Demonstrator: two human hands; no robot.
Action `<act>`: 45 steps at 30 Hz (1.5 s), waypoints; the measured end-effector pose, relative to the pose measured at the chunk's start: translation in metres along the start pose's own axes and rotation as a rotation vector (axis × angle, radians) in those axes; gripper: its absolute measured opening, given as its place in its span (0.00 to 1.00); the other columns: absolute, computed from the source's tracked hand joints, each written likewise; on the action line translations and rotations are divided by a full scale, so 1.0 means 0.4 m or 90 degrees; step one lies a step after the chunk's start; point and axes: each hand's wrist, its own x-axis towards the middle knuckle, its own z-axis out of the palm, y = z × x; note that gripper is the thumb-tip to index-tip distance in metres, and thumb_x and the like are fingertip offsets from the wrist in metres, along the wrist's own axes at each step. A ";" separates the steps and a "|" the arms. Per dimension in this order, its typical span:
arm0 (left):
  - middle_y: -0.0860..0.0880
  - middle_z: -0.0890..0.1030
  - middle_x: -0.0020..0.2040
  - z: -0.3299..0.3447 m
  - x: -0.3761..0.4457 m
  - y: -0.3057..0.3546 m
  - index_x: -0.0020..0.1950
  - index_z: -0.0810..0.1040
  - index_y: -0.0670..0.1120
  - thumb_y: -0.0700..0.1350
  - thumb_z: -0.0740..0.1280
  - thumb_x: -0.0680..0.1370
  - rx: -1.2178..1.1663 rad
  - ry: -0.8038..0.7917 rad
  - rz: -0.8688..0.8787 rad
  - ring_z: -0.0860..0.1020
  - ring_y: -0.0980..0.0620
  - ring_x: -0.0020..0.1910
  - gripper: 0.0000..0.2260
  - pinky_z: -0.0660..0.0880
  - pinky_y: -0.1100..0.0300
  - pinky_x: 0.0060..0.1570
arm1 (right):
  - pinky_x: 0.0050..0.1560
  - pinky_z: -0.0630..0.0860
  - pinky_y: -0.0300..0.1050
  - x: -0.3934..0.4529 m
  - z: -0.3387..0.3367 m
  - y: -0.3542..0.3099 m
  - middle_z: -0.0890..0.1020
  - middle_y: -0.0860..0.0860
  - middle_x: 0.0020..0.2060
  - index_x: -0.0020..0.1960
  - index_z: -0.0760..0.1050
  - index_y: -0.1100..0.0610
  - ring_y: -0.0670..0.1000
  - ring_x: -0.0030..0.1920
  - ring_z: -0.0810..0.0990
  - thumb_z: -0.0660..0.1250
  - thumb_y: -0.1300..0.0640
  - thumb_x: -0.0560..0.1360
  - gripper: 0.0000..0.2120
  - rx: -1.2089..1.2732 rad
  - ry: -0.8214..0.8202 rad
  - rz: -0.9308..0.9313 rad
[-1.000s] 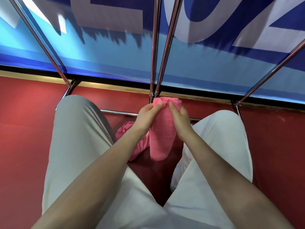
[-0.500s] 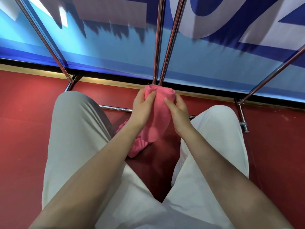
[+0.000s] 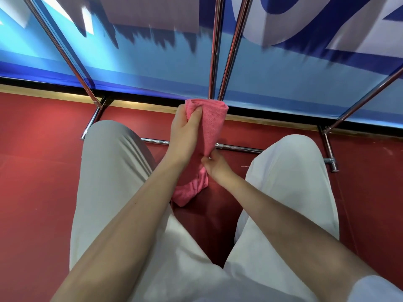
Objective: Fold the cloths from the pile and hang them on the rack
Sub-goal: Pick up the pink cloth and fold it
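A pink cloth (image 3: 213,123) hangs folded over the near ends of two chrome rack bars (image 3: 226,46) in the head view. My left hand (image 3: 185,136) grips its upper left edge near the fold. Lower down, my right hand (image 3: 216,166) pinches the cloth's bottom end. A second pink cloth (image 3: 189,188) lies crumpled on the red floor beneath my hands, partly hidden by my left forearm.
Slanted chrome rack poles (image 3: 63,51) rise at left and right (image 3: 366,97), and a low crossbar (image 3: 239,148) runs along the red floor (image 3: 39,171). My legs in pale trousers (image 3: 113,171) flank the cloths. A blue banner wall (image 3: 152,62) stands behind the rack.
My right hand has slid down from the top of the hanging cloth to its bottom end. My left hand stays gripping near the fold, and the cloth now hangs straighter.
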 end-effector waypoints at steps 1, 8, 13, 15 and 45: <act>0.51 0.78 0.49 -0.001 0.004 0.002 0.50 0.75 0.50 0.44 0.62 0.81 -0.011 0.004 -0.005 0.76 0.57 0.48 0.03 0.72 0.58 0.54 | 0.51 0.71 0.44 0.004 0.006 -0.002 0.79 0.54 0.50 0.63 0.72 0.59 0.52 0.50 0.77 0.60 0.61 0.79 0.14 0.002 0.004 0.015; 0.48 0.80 0.51 -0.043 0.053 0.045 0.52 0.77 0.47 0.46 0.63 0.79 -0.127 0.114 -0.022 0.77 0.56 0.47 0.06 0.74 0.61 0.50 | 0.46 0.72 0.40 -0.016 -0.052 -0.067 0.78 0.51 0.47 0.55 0.72 0.55 0.47 0.46 0.76 0.55 0.67 0.77 0.13 0.207 0.076 -0.038; 0.52 0.77 0.43 -0.014 0.068 0.140 0.48 0.75 0.47 0.45 0.61 0.81 -0.138 0.154 -0.007 0.75 0.57 0.41 0.05 0.73 0.62 0.41 | 0.39 0.66 0.42 -0.028 -0.148 -0.132 0.73 0.49 0.35 0.40 0.73 0.55 0.45 0.37 0.71 0.56 0.66 0.76 0.12 0.226 0.118 -0.102; 0.52 0.77 0.44 0.009 0.070 0.189 0.47 0.75 0.49 0.47 0.62 0.81 -0.110 0.139 0.003 0.76 0.57 0.42 0.06 0.75 0.61 0.41 | 0.35 0.66 0.37 -0.045 -0.197 -0.174 0.71 0.48 0.32 0.36 0.71 0.55 0.40 0.31 0.70 0.57 0.66 0.78 0.14 0.245 0.125 -0.137; 0.47 0.69 0.38 0.839 0.100 0.502 0.43 0.69 0.45 0.40 0.58 0.79 0.088 -0.274 -0.091 0.69 0.49 0.33 0.05 0.70 0.61 0.35 | 0.46 0.74 0.45 -0.310 -1.350 -0.674 0.78 0.55 0.39 0.46 0.80 0.60 0.52 0.41 0.75 0.69 0.53 0.72 0.09 -0.262 0.452 -0.233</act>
